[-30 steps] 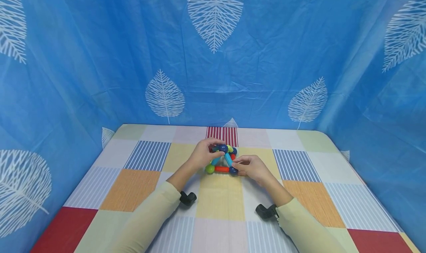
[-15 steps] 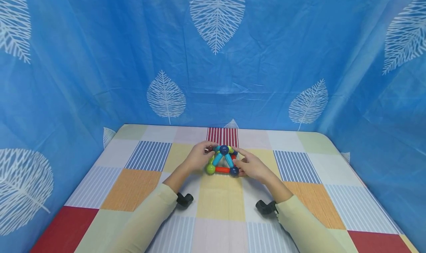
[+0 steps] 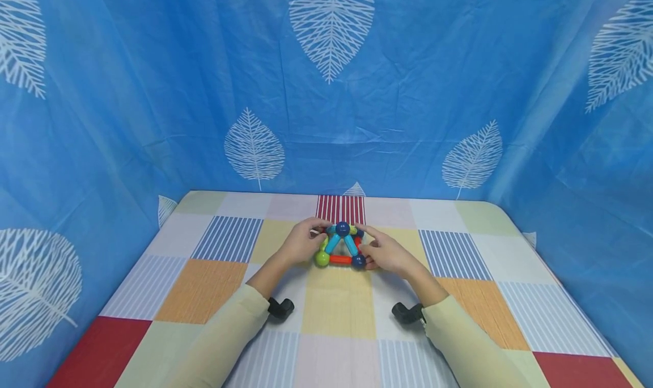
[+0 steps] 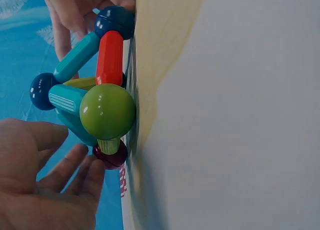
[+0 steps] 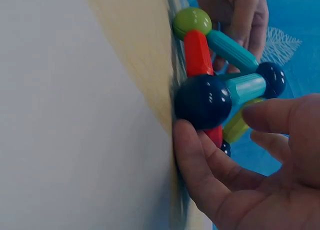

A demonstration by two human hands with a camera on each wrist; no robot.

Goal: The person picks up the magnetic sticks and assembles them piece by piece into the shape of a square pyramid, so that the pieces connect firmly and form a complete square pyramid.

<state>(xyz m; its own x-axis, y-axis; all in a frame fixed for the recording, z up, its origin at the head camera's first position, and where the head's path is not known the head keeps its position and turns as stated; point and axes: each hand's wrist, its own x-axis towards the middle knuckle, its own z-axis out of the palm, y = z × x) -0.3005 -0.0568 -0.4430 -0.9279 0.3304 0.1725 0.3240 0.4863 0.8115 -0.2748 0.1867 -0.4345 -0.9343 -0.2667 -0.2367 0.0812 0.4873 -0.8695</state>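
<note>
A pyramid of magnetic sticks and balls stands on the table between both hands. Its peak is a navy ball, joined by cyan sticks to a green ball and another navy ball at the front corners. A red stick links those two. My left hand is at the left side, fingertips right at a maroon ball in the left wrist view, fingers loosely extended. My right hand touches the front-right navy ball with a fingertip; its index finger reaches toward the peak.
A patchwork-print cloth covers the table. Blue curtains with white leaf prints hang behind and along both sides. Each wrist wears a black camera mount, the left one and the right one.
My left hand has drawn back leftward from the peak ball to the pyramid's left side. My right index finger has lifted from the front-right cyan stick toward the peak. The pyramid stays standing.
</note>
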